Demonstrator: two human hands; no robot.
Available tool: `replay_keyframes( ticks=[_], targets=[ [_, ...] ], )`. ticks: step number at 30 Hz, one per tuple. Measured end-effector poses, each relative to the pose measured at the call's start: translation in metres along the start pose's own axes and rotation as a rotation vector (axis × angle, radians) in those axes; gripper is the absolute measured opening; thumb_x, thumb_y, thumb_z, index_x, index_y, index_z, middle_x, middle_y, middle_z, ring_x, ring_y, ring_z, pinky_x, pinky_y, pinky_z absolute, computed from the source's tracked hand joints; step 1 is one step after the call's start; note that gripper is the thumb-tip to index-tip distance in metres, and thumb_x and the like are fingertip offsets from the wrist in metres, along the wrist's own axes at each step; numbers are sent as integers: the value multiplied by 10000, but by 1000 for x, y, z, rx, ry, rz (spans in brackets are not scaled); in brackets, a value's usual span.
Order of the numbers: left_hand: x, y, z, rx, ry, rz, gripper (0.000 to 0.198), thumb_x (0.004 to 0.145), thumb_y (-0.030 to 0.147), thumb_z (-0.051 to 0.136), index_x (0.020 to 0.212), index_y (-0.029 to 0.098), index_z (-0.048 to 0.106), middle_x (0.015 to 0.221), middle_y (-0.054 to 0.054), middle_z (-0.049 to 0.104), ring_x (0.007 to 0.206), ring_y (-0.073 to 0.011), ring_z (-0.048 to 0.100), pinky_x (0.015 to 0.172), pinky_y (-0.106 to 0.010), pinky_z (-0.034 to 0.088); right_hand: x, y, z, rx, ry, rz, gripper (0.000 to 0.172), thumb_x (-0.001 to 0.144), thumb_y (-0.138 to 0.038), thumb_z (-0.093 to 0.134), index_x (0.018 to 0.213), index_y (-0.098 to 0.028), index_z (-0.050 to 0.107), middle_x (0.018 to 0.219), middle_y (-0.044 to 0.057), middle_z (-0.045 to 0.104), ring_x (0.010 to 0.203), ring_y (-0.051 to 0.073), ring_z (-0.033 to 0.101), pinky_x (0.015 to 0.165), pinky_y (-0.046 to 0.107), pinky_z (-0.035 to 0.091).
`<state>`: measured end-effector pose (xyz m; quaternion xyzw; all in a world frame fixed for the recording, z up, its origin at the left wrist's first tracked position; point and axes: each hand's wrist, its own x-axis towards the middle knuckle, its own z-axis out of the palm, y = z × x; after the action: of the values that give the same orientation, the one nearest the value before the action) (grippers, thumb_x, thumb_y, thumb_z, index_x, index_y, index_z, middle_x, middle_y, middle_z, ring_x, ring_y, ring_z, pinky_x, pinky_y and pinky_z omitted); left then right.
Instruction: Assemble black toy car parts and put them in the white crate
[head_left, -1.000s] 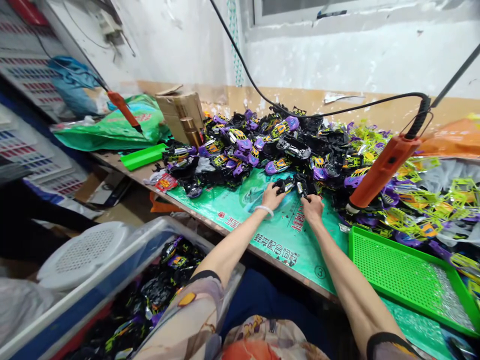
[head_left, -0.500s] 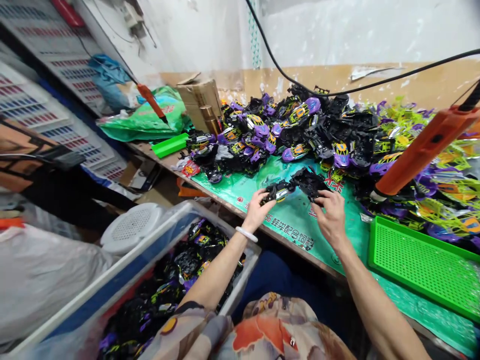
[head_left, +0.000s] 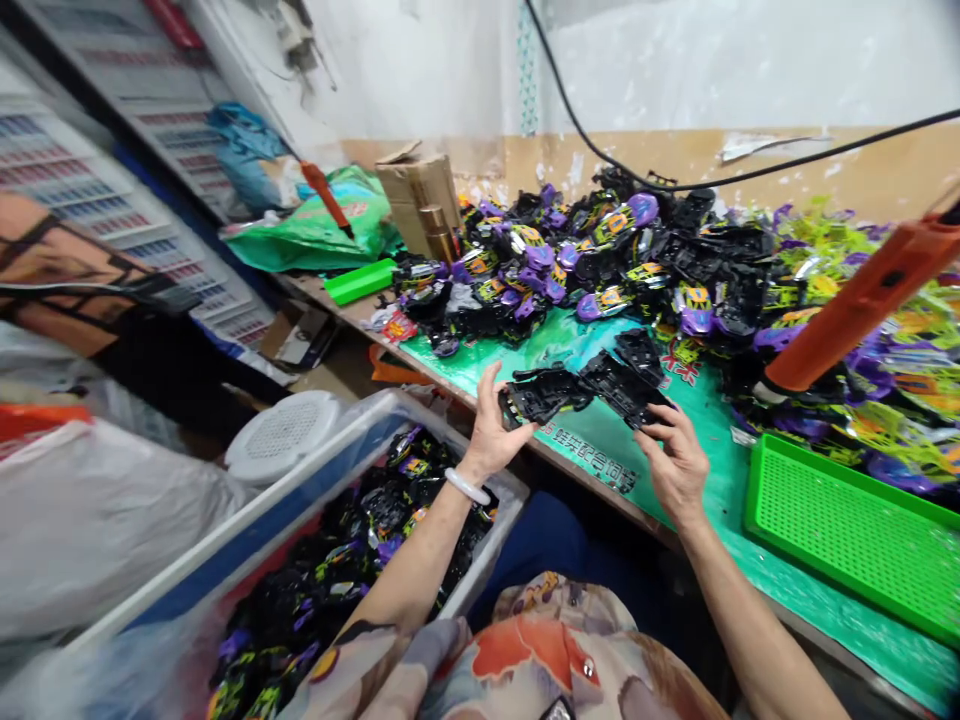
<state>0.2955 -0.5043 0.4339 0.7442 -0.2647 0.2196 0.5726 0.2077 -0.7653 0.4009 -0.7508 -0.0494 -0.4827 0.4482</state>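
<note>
My left hand (head_left: 491, 432) is closed on the near end of a toy car body shell (head_left: 546, 394), its hollow black inside turned up toward me. With fingers and thumb, my right hand (head_left: 675, 462) grips the edge of a black plastic toy car chassis (head_left: 628, 378). The two pieces meet or overlap between my hands, above the green sheet (head_left: 540, 345) on the table; I cannot tell whether they are joined.
A heap of purple, yellow and black toy cars (head_left: 600, 245) lies along the wall. An orange electric screwdriver (head_left: 855, 315) hangs at right over a green perforated tray (head_left: 862, 530). Another screwdriver (head_left: 328, 198) hangs at left. A plastic bin (head_left: 300, 530) of toy cars stands at my left.
The shell in my left hand has turned from its painted side to its hollow inside. Both pieces have come nearer to me, and my left hand's fingers have shifted.
</note>
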Motion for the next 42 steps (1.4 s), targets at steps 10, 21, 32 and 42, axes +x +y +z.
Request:
replay_keyframes(
  ticks=[10,21,32,42],
  targets=[
    [-6,13,-31,-103,38,1,1080,685,506,769,1526,366,107,1486,-123,306,1088,-213,537,941,-365,471,-4,-11,3,84,-23,-72,34,828,-249,722,831,-223,700,1107,52,709,1172,281,621,1070,586,431],
    [-6,4,-66,-357,162,-228,1129,511,572,800,1493,367,281,1483,-93,403,1077,-226,570,872,-337,507,-3,-19,2,213,-95,68,76,812,-280,733,769,-227,699,1083,64,721,1075,255,656,964,494,514],
    [-16,26,-70,-494,40,-323,993,635,660,609,1488,233,331,1366,-171,534,1000,-283,637,885,-475,512,-11,-25,1,309,-196,18,82,771,-227,779,839,-254,741,1085,53,719,1046,280,667,955,508,503],
    [-32,15,-57,-636,162,-511,850,737,732,467,1396,196,493,1325,-158,589,1112,-325,605,906,-497,502,-12,-27,2,291,-169,43,102,751,-253,800,839,-264,751,1055,43,724,967,275,673,919,523,518]
  ],
)
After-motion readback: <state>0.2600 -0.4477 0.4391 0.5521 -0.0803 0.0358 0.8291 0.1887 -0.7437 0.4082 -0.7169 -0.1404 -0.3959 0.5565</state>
